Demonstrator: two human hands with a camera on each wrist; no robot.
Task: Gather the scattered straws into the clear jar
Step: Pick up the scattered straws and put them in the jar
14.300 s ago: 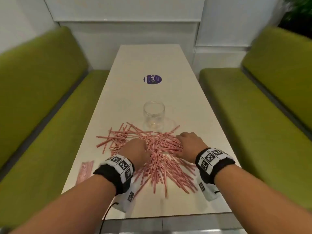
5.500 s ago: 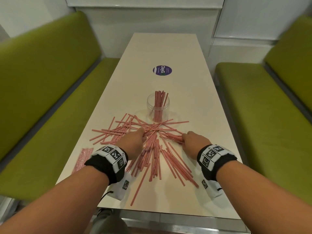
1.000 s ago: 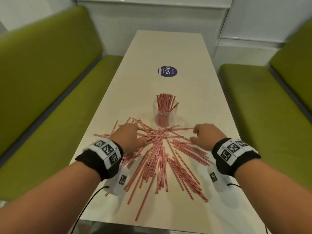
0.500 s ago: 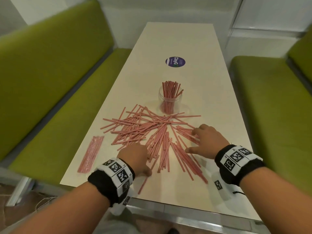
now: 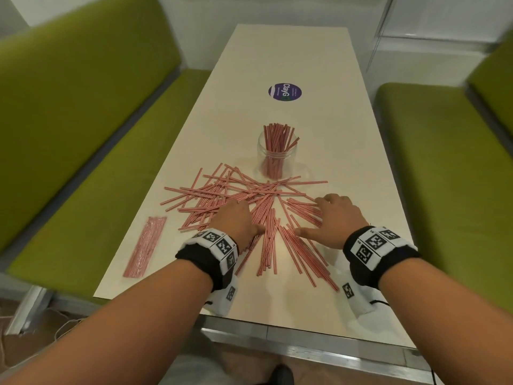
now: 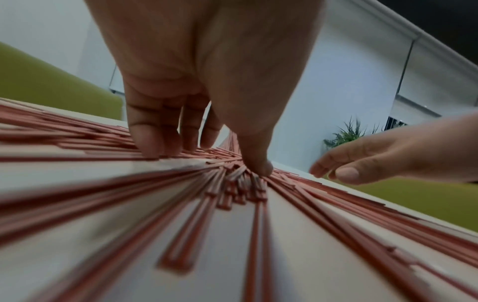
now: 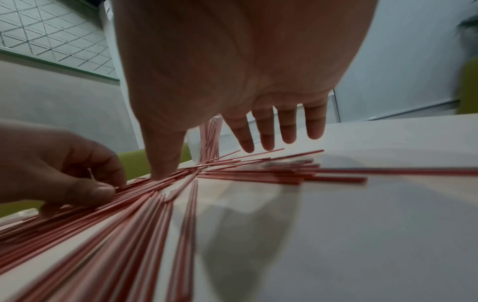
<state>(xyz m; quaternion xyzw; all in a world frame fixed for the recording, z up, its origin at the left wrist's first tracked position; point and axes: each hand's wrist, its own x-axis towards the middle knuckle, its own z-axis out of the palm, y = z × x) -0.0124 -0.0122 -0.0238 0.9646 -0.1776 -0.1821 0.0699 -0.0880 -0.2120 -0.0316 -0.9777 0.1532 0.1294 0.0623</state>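
Many thin red-and-white straws lie fanned across the near half of the white table. Just beyond them stands the clear jar, with a bunch of straws upright inside. My left hand is on the left part of the pile. In the left wrist view its fingertips and thumb press down on straws without closing round any. My right hand is spread over the right part. In the right wrist view its fingers are straight and hover, while the thumb touches the straws.
A sealed packet of straws lies near the table's left edge. A purple round sticker sits further up the table. Green benches run along both long sides. The table's near edge is close to my wrists.
My left hand has moved forward from near the table's front edge into the pile. My right hand has stayed spread over the right-hand straws.
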